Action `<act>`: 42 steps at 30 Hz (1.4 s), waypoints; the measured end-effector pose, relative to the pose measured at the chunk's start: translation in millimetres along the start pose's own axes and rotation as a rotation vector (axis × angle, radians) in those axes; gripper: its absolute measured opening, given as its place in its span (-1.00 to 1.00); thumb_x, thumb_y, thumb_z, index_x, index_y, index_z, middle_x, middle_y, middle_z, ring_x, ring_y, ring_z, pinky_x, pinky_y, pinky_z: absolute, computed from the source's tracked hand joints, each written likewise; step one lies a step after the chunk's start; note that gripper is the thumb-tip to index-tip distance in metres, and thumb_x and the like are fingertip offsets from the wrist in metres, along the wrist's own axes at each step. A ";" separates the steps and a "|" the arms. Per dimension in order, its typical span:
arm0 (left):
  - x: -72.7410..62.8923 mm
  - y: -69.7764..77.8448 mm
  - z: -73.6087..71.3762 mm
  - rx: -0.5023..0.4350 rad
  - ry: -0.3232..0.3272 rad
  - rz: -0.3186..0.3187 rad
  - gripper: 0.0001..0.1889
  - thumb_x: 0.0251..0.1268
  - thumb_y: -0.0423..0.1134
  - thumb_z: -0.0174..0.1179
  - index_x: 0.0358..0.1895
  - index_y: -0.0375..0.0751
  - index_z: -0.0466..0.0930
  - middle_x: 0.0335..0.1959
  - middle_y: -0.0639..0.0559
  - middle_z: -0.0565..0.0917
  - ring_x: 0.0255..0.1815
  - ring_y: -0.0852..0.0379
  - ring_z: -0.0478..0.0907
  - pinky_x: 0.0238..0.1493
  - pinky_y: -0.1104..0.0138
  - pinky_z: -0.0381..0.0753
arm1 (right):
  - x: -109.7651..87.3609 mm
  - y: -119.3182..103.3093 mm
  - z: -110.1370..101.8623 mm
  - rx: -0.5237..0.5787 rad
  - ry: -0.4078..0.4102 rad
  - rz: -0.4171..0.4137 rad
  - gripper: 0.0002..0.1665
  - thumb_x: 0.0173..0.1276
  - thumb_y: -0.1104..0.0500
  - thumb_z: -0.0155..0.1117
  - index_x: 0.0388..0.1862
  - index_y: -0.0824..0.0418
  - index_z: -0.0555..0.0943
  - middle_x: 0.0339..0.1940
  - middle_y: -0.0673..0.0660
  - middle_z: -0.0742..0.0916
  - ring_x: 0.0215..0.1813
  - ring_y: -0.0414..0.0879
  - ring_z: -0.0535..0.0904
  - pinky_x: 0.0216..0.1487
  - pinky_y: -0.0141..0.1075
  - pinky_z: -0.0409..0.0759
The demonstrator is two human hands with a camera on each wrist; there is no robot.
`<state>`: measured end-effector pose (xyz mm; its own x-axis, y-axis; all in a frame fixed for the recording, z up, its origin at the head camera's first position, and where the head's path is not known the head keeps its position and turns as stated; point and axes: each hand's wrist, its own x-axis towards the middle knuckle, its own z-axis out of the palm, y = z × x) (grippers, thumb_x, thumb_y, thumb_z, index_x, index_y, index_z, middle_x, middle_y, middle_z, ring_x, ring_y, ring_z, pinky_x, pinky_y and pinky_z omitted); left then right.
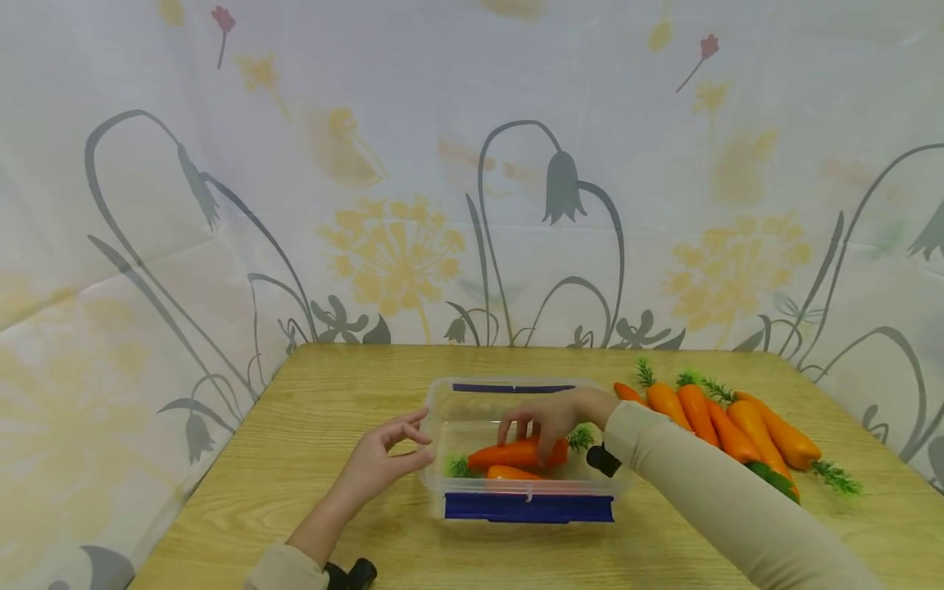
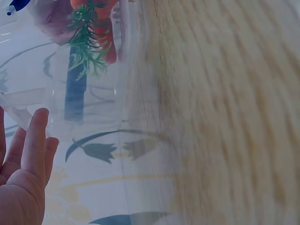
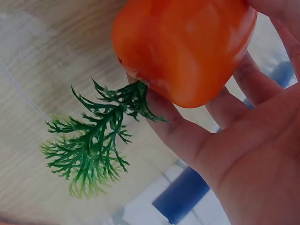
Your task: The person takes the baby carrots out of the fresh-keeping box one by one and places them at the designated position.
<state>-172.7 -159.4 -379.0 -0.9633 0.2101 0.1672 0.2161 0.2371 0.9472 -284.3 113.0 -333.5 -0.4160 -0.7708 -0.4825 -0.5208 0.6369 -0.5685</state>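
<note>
A clear plastic box (image 1: 531,487) with blue latches stands on the table, holding orange carrots with green tops. Inside it, my right hand (image 1: 549,418) grips one carrot (image 1: 516,452) from above. The right wrist view shows thumb and fingers around the thick end of this carrot (image 3: 183,47), its leafy top sticking out beside them. A second carrot (image 1: 509,473) lies nearer the front wall, partly hidden by the rim. At the box's left side is my left hand (image 1: 379,463), fingers extended and loosely spread, fingertips at the wall. The left wrist view shows green leaves (image 2: 86,42) through the plastic.
Several more carrots (image 1: 726,426) lie heaped on the wooden table (image 1: 324,410) to the right of the box, partly behind my right forearm. A flower-printed curtain (image 1: 398,164) hangs behind the table's far edge.
</note>
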 end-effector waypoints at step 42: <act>0.8 2.4 3.1 0.033 0.041 -0.039 -0.78 0.14 -0.23 0.32 -0.23 -0.30 0.60 0.31 0.00 0.37 0.35 -0.20 0.16 0.15 -0.04 0.37 | -113.4 15.3 10.7 0.158 0.871 -0.095 -0.37 0.20 0.08 0.37 0.23 0.15 0.42 -0.04 0.23 0.57 -0.16 0.02 0.54 -0.38 -0.22 0.62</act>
<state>-172.5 -155.8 -377.5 -0.9767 0.1608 0.1418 0.1824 0.2754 0.9439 -237.1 210.3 -294.6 -0.8291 -0.5169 0.2131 -0.5000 0.5149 -0.6963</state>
